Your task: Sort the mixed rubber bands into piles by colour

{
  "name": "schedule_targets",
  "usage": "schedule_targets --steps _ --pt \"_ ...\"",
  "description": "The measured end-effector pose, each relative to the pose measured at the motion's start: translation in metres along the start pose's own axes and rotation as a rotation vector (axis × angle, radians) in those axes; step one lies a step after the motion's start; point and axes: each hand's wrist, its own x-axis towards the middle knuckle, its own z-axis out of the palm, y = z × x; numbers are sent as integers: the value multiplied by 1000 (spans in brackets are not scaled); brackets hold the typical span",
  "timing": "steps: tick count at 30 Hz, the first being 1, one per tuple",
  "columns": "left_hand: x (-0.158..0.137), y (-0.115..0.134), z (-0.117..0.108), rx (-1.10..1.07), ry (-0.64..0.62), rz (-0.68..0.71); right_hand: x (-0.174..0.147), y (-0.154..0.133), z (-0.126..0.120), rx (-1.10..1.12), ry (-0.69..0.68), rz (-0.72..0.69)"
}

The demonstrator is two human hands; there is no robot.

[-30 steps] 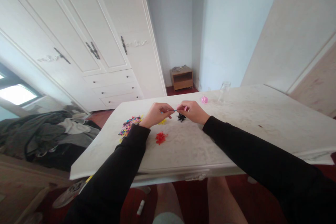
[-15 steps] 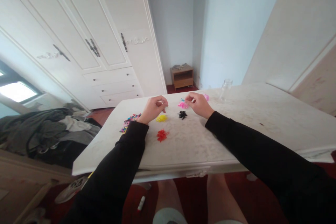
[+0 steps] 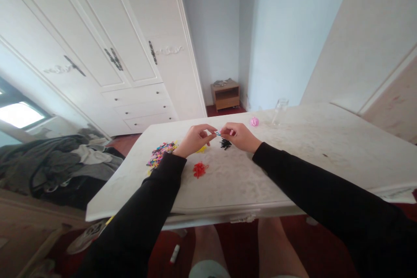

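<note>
A small blue rubber band (image 3: 218,134) is pinched between my two hands above the table. My left hand (image 3: 197,139) grips its left side with thumb and forefinger, while my right hand (image 3: 241,136) closes on the right side. Just under the right fingers lies a pile of black bands (image 3: 225,144). Yellow bands (image 3: 202,150) peek out below my left hand, partly covered. Nearer to me is a heap of red bands (image 3: 199,170). Left of my left wrist spreads a mixed-colour pile (image 3: 160,155). My right hand mostly hides the pink pile.
A round pink item (image 3: 254,121) and a clear glass bottle (image 3: 280,112) stand toward the back of the white table (image 3: 293,169). Dark clothes (image 3: 65,169) are heaped at the left. A wooden nightstand (image 3: 227,95) sits beyond, and a white tube (image 3: 175,253) lies on the floor.
My right hand has moved left with the blue band, and my left hand has moved right to meet it. Both hands now grip the band.
</note>
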Motion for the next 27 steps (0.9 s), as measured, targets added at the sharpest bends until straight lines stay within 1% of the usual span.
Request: schedule_targets --steps 5,15,19,23,27 --pt "-1 -2 1 32 -47 -28 -1 -3 1 23 -11 2" --pt "0 1 -1 10 -34 -22 0 -7 0 -2 -3 26" --pt "1 2 -2 31 -12 -3 1 -9 2 -32 20 29" --pt "1 0 -5 57 28 0 3 -8 1 -73 73 21" --pt "4 -12 -17 86 123 -39 4 -8 -3 -92 137 11"
